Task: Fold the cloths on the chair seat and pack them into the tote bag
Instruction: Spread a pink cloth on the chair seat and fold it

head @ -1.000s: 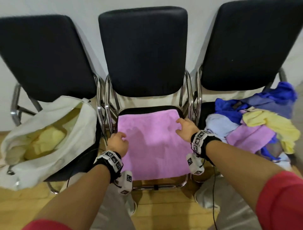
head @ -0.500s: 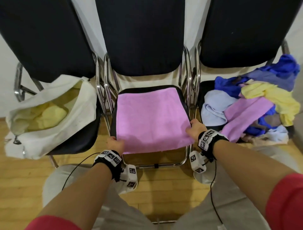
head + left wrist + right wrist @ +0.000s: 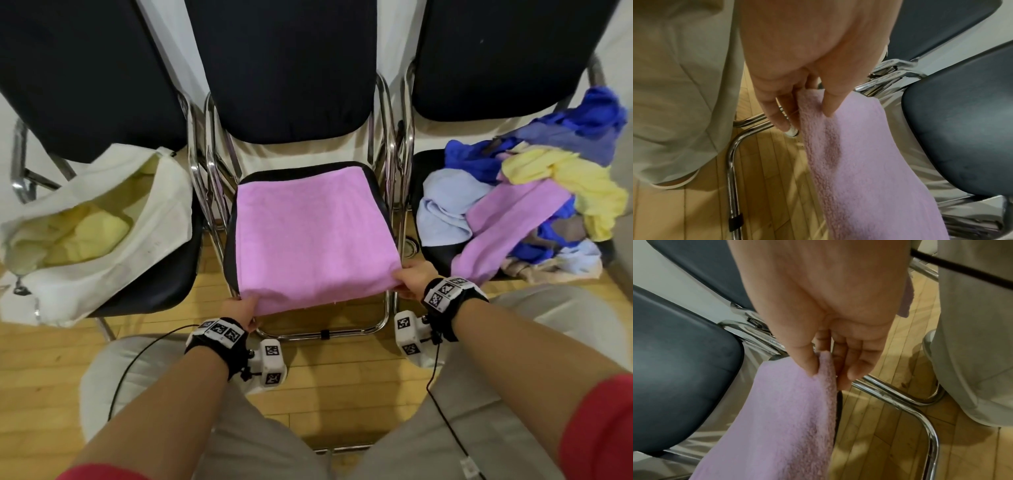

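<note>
A pink cloth lies spread flat over the middle chair's black seat, its near edge hanging past the front. My left hand pinches the cloth's near left corner between thumb and fingers. My right hand pinches the near right corner the same way. On the left chair a cream tote bag lies open on its side with yellow cloth inside. The right chair carries a pile of unfolded cloths.
Three black chairs with chrome frames stand side by side against a white wall. My knees in light trousers flank the middle chair over a wooden floor. A black cable runs from my left wrist.
Both hands slid from the middle of the cloth back to its near corners and took hold of them. The head view tipped downward.
</note>
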A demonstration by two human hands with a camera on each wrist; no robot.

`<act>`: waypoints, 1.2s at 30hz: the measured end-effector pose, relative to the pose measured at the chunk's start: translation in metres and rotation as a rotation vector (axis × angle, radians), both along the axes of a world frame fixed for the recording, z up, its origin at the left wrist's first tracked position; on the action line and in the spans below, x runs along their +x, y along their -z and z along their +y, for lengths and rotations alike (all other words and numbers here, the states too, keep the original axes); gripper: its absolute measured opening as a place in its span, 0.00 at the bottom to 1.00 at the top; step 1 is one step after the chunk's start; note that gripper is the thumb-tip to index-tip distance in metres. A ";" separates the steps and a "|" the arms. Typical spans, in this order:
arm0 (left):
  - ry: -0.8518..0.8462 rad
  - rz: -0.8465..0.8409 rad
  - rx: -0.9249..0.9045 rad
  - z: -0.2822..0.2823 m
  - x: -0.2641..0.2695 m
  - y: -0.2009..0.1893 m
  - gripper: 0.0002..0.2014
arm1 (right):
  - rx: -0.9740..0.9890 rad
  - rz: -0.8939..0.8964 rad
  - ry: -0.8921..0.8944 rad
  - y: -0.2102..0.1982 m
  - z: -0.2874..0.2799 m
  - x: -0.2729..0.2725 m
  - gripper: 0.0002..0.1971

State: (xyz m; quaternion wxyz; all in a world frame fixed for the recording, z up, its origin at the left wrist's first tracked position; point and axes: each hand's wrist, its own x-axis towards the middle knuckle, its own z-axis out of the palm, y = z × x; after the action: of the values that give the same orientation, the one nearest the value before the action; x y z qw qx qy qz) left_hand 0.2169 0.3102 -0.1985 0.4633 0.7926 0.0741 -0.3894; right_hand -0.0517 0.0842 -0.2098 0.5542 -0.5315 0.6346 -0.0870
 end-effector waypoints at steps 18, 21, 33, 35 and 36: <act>0.498 -0.016 0.278 0.012 0.025 -0.103 0.19 | 0.040 0.160 -0.252 -0.121 -0.002 -0.006 0.12; 0.492 -0.006 0.261 0.014 0.030 -0.125 0.18 | 0.091 0.154 -0.263 -0.139 -0.002 -0.009 0.13; 0.251 0.061 -0.092 -0.023 0.053 -0.149 0.14 | 0.183 -0.114 -0.103 -0.157 -0.046 0.018 0.17; 0.232 0.036 -0.092 -0.034 0.061 -0.149 0.14 | 0.187 -0.175 -0.012 -0.155 -0.054 0.027 0.09; 0.219 0.024 -0.090 -0.039 0.065 -0.148 0.14 | 0.184 -0.194 0.032 -0.154 -0.058 0.032 0.06</act>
State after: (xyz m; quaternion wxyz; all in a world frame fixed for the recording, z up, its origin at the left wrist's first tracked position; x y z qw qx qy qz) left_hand 0.2818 0.2712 -0.0501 0.4521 0.7697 -0.0252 -0.4500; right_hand -0.0195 0.0262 -0.0562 0.6579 -0.4575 0.5916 -0.0883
